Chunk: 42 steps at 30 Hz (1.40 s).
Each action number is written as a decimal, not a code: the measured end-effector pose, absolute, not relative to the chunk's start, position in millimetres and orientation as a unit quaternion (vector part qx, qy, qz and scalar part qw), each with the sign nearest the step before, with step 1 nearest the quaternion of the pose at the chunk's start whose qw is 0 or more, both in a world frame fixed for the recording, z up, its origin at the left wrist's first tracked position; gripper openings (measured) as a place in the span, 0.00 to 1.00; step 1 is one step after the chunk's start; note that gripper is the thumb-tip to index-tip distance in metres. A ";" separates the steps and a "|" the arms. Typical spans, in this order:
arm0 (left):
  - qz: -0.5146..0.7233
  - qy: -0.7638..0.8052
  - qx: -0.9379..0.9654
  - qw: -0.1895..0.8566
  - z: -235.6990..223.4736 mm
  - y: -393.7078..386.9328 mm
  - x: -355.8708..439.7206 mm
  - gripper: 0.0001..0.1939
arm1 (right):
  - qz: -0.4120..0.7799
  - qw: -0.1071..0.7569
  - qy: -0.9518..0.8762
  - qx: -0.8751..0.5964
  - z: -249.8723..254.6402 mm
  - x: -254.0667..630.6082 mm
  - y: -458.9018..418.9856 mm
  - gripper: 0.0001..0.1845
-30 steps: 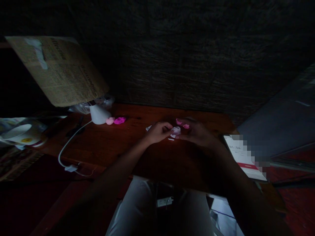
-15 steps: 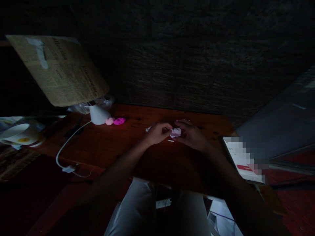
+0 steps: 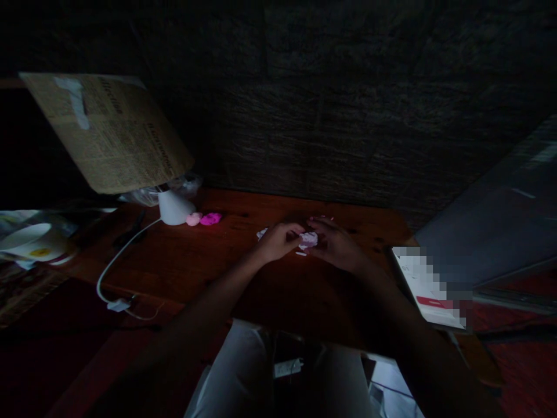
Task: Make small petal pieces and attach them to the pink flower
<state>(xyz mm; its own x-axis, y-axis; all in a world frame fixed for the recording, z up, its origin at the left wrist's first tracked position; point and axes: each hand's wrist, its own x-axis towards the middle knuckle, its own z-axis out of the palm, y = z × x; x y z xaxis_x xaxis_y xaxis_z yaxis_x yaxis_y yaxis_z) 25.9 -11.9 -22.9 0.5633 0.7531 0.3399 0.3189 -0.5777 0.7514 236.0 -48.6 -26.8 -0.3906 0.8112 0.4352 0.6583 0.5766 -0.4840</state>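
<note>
Head view: the whitish lump is between the left grip and the right grip, at the fingertips; both have partly bent fingers, but which one holds it, I cannot tell.

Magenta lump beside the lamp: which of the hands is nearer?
Left. The left hand is right of the magenta lump, apart from it; the right hand is farther right, across the whitish piece.

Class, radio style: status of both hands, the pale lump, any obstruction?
Left hand and right hand flank pale lump, exact grip too dark to tell. Its surface uneven, partly shaded. White strip close on near side, not blocking.
</note>
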 end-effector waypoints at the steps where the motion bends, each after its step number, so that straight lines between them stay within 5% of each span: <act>1: 0.336 0.325 0.823 0.323 -22.8 -12.0 25.9 0.08 | 0.115 0.326 -0.825 -0.446 -27.6 236.1 -48.3 0.34; 23: 0.323 0.363 0.809 0.332 -25.0 -14.0 28.1 0.08 | 0.100 0.322 -0.827 -0.449 -29.8 235.7 -48.1 0.35; 42: 0.338 0.320 0.792 0.394 -40.7 -9.8 35.6 0.37 | 0.107 0.333 -0.815 -0.462 -22.1 246.5 -45.2 0.33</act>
<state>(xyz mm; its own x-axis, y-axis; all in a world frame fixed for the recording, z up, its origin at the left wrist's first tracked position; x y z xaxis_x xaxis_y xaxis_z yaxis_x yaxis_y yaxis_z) 35.6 -9.8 -40.7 0.5667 0.7739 0.2828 0.2409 -0.4838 0.8414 246.5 -45.2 -22.1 -0.3520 0.8236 0.4447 0.6817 0.5511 -0.4812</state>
